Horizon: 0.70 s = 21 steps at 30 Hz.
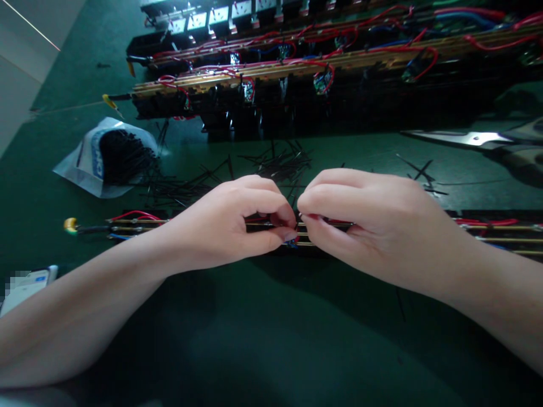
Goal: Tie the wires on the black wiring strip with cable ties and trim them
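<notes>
Over a long black strip with brass rails [504, 227] and red and blue wires, my left hand [237, 220] and my right hand [369, 220] meet, fingertips almost touching. Thumb and fingers of the left are pinched together beside a bit of blue wire [292, 243]. My right hand is also closed in a pinch, just across from it. A thin dark piece shows between the fingertips, too small to name; what each hand grips is hidden. Loose black cable ties [284, 161] lie just behind the hands.
An open plastic bag [91, 152] spills black cable ties at the left. Scissors [479, 138] lie at the right. Several similar wired strips [297, 68] stretch across the back. A phone [31, 282] rests by my left forearm on the green table [254, 339].
</notes>
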{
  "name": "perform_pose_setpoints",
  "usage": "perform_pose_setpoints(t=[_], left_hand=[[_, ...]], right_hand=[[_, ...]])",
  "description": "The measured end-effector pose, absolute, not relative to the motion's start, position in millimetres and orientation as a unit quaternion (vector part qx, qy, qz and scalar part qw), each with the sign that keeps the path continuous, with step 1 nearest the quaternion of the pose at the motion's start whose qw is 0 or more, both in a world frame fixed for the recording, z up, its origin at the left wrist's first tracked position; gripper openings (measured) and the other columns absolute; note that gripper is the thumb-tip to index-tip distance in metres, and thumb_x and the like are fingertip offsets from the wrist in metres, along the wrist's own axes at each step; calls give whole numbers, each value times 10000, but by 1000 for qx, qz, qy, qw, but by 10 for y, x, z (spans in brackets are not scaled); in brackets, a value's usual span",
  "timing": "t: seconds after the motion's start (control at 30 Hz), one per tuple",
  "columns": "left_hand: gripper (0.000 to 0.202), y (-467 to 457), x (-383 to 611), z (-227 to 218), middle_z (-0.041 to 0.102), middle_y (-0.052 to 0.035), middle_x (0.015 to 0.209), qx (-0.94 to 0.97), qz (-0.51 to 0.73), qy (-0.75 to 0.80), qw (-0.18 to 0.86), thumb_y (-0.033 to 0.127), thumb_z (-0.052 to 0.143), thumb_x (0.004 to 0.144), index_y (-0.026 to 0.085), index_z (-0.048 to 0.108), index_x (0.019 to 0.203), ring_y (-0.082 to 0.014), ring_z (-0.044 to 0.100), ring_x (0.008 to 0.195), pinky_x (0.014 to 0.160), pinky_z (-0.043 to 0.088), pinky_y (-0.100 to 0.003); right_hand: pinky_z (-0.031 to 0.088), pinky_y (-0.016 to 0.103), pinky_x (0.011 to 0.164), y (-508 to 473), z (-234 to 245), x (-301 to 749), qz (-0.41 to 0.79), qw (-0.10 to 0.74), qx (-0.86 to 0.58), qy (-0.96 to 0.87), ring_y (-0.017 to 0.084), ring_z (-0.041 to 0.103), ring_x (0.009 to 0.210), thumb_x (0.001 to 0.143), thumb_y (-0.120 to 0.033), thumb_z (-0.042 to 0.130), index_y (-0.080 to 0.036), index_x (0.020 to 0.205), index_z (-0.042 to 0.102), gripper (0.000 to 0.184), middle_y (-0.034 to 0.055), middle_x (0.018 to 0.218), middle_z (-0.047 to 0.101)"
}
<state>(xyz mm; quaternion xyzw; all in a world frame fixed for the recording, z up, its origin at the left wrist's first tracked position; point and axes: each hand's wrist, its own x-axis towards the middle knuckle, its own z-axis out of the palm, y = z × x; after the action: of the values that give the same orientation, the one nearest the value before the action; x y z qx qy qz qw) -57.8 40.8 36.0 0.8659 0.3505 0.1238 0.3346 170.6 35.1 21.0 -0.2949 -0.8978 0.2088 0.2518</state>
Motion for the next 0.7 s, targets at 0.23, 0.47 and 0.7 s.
perform_pose_setpoints(t=[0.23,0.47,0.7], left_hand=[[111,411,-591,335,713,19,898,872,135,340,324,184,665,928,210,772,934,-116,650,872,759,487,-201],[86,368,-568,332,731,16,910,866,155,345,326,161,669,912,191,750,912,-111,655,892,791,491,-207],[94,276,-556,352,720,-1,875,911,189,307,202,134,645,925,196,693,873,-141,628,833,763,487,-290]], right_hand=[[310,258,587,345,209,1706,200,263,-309,-892,116,506,685,947,-119,506,-204,815,550,163,-9,813,598],[355,261,587,381,213,1689,241,274,-302,-881,107,524,654,917,-128,542,-198,818,569,125,-22,770,611],[348,287,576,360,228,1694,270,240,-318,-876,131,527,651,861,-131,520,-205,837,603,114,-14,760,637]])
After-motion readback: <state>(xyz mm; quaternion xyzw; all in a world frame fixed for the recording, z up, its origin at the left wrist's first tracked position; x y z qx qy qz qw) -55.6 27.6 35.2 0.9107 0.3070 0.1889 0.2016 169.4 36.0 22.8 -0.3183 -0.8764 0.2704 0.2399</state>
